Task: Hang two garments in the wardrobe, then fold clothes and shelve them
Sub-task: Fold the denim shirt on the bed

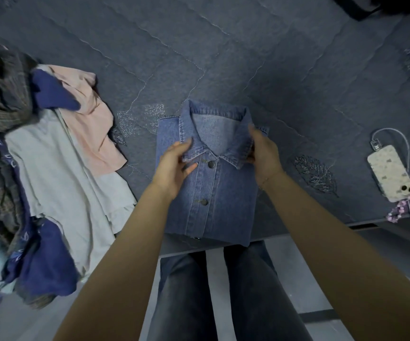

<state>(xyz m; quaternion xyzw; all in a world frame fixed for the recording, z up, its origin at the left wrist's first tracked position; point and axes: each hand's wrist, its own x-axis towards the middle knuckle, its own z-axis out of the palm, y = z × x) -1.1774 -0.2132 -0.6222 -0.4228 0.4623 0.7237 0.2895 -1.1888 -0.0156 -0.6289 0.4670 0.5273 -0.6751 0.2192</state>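
A blue denim shirt (223,198) lies folded into a neat rectangle near the front edge of the bed, collar up and two metal buttons showing. My left hand (174,166) pinches the left collar point between thumb and fingers. My right hand (264,153) grips the right side of the collar at the shirt's edge. A heap of unfolded clothes (51,168) lies on the left of the bed: grey, pink, navy and plaid pieces.
The dark blue quilted bedspread (223,57) spreads far behind the shirt. A phone (391,175) on a white charging cable with a purple bead strap lies to the right. A dark object sits at the top right corner. My legs stand against the bed's front edge.
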